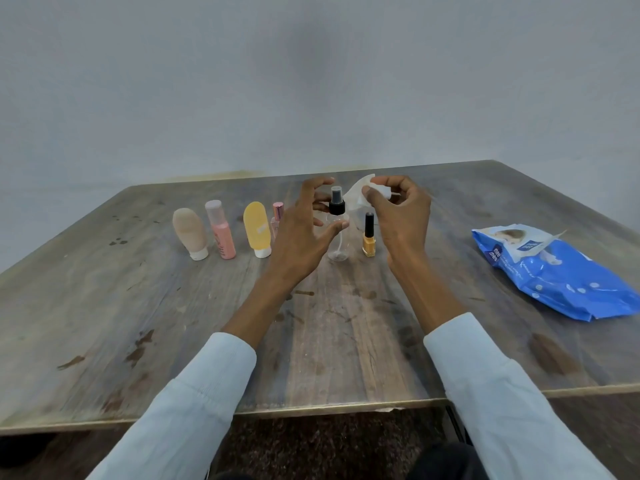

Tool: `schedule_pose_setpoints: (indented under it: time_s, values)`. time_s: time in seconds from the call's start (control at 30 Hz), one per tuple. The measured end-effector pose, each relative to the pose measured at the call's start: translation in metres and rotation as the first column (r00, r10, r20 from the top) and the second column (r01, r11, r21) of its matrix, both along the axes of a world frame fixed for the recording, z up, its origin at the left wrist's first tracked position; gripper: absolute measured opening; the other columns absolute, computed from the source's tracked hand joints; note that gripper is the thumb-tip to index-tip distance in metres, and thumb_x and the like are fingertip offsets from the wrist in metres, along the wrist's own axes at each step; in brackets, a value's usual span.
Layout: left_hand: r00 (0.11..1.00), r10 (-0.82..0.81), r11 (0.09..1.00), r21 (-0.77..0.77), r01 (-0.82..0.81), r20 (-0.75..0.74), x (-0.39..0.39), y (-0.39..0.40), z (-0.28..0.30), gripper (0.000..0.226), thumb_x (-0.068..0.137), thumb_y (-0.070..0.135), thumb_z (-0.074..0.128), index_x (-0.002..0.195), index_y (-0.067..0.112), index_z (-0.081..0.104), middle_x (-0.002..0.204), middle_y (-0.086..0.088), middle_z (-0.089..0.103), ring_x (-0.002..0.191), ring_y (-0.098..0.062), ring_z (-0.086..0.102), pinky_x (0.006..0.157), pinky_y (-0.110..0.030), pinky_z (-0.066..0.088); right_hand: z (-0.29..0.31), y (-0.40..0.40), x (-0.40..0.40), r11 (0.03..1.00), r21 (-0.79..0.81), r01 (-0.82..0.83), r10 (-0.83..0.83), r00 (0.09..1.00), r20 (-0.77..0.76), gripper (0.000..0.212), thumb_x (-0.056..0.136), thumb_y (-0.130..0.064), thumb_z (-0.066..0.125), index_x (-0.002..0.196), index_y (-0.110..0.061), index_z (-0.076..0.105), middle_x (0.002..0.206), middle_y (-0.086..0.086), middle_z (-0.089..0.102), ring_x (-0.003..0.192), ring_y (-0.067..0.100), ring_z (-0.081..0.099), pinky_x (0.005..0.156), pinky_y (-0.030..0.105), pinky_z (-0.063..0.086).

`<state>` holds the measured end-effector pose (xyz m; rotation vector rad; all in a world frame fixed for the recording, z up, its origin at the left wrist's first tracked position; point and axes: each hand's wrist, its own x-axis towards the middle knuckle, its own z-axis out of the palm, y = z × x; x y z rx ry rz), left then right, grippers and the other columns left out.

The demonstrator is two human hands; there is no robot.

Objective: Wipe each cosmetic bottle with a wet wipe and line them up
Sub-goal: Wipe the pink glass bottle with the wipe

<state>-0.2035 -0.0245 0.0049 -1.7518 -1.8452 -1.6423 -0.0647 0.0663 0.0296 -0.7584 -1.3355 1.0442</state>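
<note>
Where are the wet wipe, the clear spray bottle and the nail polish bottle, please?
wet wipe (358, 194), head view, hanging white sheet.
clear spray bottle (337, 249), head view, lower transparent body.
nail polish bottle (369, 244), head view, yellow glass body.

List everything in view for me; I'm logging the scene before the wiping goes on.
Beige tube: 1, beige with white cap, cap down, left end of row.
Pink bottle: 1, pink, second in row.
Yellow tube: 1, yellow with white cap, cap down, third.
Small bottle: 1, clear with pink cap, partly behind the left hand.
Spray bottle: 1, clear with black sprayer, standing mid-table.
Nail polish: 1, yellow with black cap, right end of row.
Wipe: 1, white, pinched in the right hand.
Wipe pack: 1, blue and white, right on the table.
Table: 1, worn grey-brown wood.
Left hand: fingers spread around the spray bottle; grip unclear.
Right hand: holds the wipe.
</note>
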Motion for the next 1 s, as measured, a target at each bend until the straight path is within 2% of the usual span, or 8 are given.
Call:
schedule_pose_setpoints:
  time_s: [0.13, 0.2, 0.27, 0.37, 0.57, 0.67, 0.83, 1.0]
  values:
    - [0.999, 0.050, 0.998, 0.030, -0.050, -0.019, -0.009, -0.002, 0.006, 0.058, 0.092, 0.045, 0.083, 0.139, 0.031, 0.052, 0.124, 0.013, 0.072, 0.110, -0.004, 0.069, 0.086, -0.026, 0.058, 0.001, -0.003, 0.000, 0.999, 0.038, -0.020, 0.020, 1.000, 0.003, 0.019, 0.088, -0.011, 0.083, 0.094, -0.026, 0.075, 0.092, -0.012, 0.076, 0.082, 0.002, 0.072, 0.076, 0.025, 0.064]
    - [0.993, 0.100, 0.993, 0.068, -0.096, -0.064, -0.019, -0.007, 0.012, 0.041, 0.096, 0.042, 0.079, 0.128, 0.024, 0.061, 0.118, 0.011, 0.072, 0.106, -0.006, 0.069, 0.084, -0.021, 0.053, 0.002, -0.005, -0.001, 0.997, 0.070, -0.018, 0.017, 1.000, 0.008, 0.017, 0.087, -0.010, 0.082, 0.095, -0.023, 0.076, 0.091, -0.011, 0.077, 0.077, 0.003, 0.070, 0.072, 0.027, 0.062]
    - [0.973, 0.188, 0.977, 0.121, -0.173, -0.130, -0.035, -0.015, 0.015, 0.023, 0.099, 0.036, 0.074, 0.115, 0.020, 0.068, 0.111, 0.010, 0.072, 0.101, -0.007, 0.067, 0.086, -0.027, 0.052, 0.005, -0.008, -0.002, 0.993, 0.114, 0.001, -0.004, 1.000, 0.027, 0.015, 0.088, -0.009, 0.081, 0.097, -0.019, 0.076, 0.094, -0.010, 0.077, 0.079, 0.006, 0.071, 0.072, 0.025, 0.061]
    - [0.920, 0.353, 0.929, 0.179, -0.323, -0.171, -0.062, -0.025, 0.017, 0.007, 0.101, 0.027, 0.069, 0.102, 0.021, 0.070, 0.102, 0.012, 0.072, 0.098, -0.012, 0.064, 0.094, -0.042, 0.047, 0.011, -0.019, -0.004, 0.949, 0.306, 0.076, -0.095, 0.994, 0.049, 0.018, 0.089, -0.005, 0.078, 0.096, -0.020, 0.071, 0.099, -0.010, 0.074, 0.088, 0.010, 0.070, 0.077, 0.022, 0.059]
    - [0.846, 0.495, 0.869, 0.130, -0.478, -0.196, -0.082, -0.030, 0.018, 0.007, 0.100, 0.025, 0.063, 0.100, 0.026, 0.070, 0.101, 0.022, 0.066, 0.104, -0.013, 0.058, 0.086, -0.033, 0.024, 0.026, -0.044, -0.039, 0.760, 0.650, -0.021, -0.089, 0.987, 0.135, 0.016, 0.085, 0.005, 0.074, 0.093, -0.009, 0.071, 0.098, 0.002, 0.067, 0.088, 0.008, 0.063, 0.071, 0.016, 0.049]
    - [0.848, 0.477, 0.877, 0.073, -0.474, -0.229, -0.082, -0.030, 0.015, 0.007, 0.099, 0.026, 0.064, 0.100, 0.028, 0.071, 0.103, 0.018, 0.070, 0.109, -0.015, 0.055, 0.086, -0.035, 0.024, 0.013, -0.050, -0.060, 0.736, 0.671, -0.090, -0.065, 0.977, 0.201, 0.014, 0.086, 0.005, 0.074, 0.092, -0.007, 0.071, 0.095, 0.001, 0.066, 0.085, 0.008, 0.061, 0.071, 0.020, 0.050]
    - [0.854, 0.449, 0.882, -0.020, -0.470, -0.263, -0.082, -0.026, 0.010, 0.010, 0.098, 0.033, 0.067, 0.102, 0.033, 0.076, 0.104, 0.019, 0.071, 0.115, -0.012, 0.049, 0.082, -0.033, 0.018, -0.006, -0.046, -0.064, 0.764, 0.627, -0.154, -0.044, 0.956, 0.289, 0.010, 0.089, -0.001, 0.073, 0.094, -0.009, 0.072, 0.095, -0.002, 0.065, 0.083, 0.013, 0.062, 0.074, 0.040, 0.057]
    - [0.849, 0.448, 0.876, -0.048, -0.479, -0.281, -0.080, -0.027, 0.010, 0.011, 0.096, 0.035, 0.072, 0.104, 0.034, 0.079, 0.103, 0.020, 0.073, 0.115, -0.013, 0.050, 0.082, -0.033, 0.015, -0.005, -0.038, -0.056, 0.811, 0.567, -0.144, -0.045, 0.951, 0.305, 0.013, 0.087, -0.001, 0.073, 0.095, -0.012, 0.073, 0.097, -0.002, 0.067, 0.084, 0.012, 0.063, 0.071, 0.033, 0.057]
